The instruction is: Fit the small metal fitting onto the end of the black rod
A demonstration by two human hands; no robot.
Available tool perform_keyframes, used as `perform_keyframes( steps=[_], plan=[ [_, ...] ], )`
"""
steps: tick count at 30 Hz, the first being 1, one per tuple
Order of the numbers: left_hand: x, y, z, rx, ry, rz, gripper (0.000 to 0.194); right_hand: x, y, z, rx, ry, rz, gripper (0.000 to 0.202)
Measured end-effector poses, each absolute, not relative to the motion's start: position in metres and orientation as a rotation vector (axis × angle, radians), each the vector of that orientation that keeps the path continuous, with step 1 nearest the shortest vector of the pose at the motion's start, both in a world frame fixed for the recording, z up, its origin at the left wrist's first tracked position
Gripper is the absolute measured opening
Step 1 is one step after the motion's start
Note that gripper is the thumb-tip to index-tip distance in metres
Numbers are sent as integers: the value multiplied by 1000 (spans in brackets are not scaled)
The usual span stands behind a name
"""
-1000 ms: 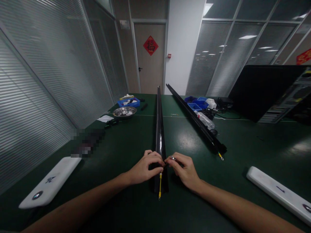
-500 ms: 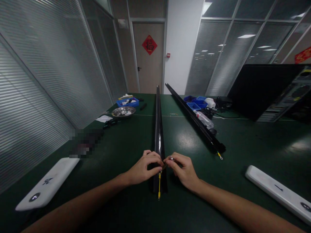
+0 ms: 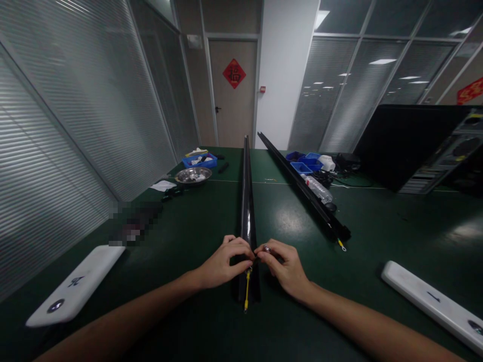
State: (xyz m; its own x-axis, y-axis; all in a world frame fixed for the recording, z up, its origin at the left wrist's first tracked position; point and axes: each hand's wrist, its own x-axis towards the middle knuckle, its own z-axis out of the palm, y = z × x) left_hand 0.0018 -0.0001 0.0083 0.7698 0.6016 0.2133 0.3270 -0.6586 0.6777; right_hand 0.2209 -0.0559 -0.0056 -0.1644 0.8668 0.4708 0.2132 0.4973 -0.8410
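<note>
While black rail is lying on bench, left hand is curling narrowed fingers over it by yellow lead; right hand is pinching at rail edge, either hand's hold unclear

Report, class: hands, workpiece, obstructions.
Left hand, right hand at near end of black rail, grips unclear. Yellow lead protrudes. Second rail apart, rightward; nothing blocking.

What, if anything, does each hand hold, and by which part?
It cannot be told: the left hand and right hand nearly meet at the black rail, by the yellow wire; anything pinched is largely hidden.
</note>
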Motion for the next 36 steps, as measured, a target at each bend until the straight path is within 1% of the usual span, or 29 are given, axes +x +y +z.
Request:
perform_keyframes(
  steps=[5, 13, 18, 26, 36],
  plan=[
    [1, 0, 8, 2324, 671, 570, 8, 221, -56, -5, -917, -1686, 766, 26],
    [1, -1, 6, 2335, 692, 581, 12, 220, -57, -6, -924, -1670, 751, 24],
    [1, -1, 7, 2329, 689, 588, 10, 220, -56, -9, -934, -1665, 770, 23],
    [0, -2, 8, 2318, 662, 596, 5, 221, -56, -4, -893, -1708, 768, 28],
    [1, -2, 9, 2330, 655, 601, 6, 220, -56, -5, -913, -1684, 776, 22]
  ],
)
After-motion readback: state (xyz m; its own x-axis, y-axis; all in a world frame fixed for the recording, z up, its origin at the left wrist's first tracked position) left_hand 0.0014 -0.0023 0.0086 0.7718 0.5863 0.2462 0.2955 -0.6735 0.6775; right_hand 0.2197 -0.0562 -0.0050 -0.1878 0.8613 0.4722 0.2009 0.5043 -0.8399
